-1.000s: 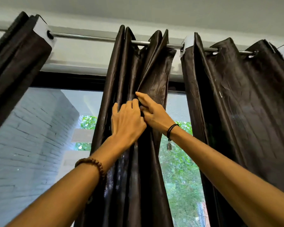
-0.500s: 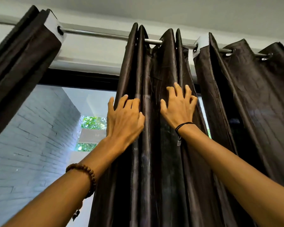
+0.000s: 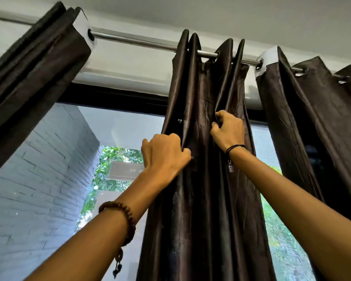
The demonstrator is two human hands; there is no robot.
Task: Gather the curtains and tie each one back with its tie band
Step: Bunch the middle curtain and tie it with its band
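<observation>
A dark brown satin curtain panel (image 3: 201, 199) hangs bunched in folds from a metal rod (image 3: 134, 40) at the middle of the window. My left hand (image 3: 164, 155) grips a fold on the panel's left side, fingers curled into the cloth. Higher up and to the right, my right hand (image 3: 228, 129) pinches another fold between thumb and curled fingers. Both arms reach upward. No tie band is in sight.
Another gathered curtain (image 3: 28, 82) hangs at the upper left and a third, spread wider, curtain (image 3: 316, 122) at the right. Behind the glass are a white brick wall (image 3: 39, 189) and green foliage (image 3: 286, 250). The ceiling is close above the rod.
Both hands lay flat with straight fingers on the folds half a second ago; now their fingers have curled and taken hold of the cloth. The view has shifted, so the panel sits further right.
</observation>
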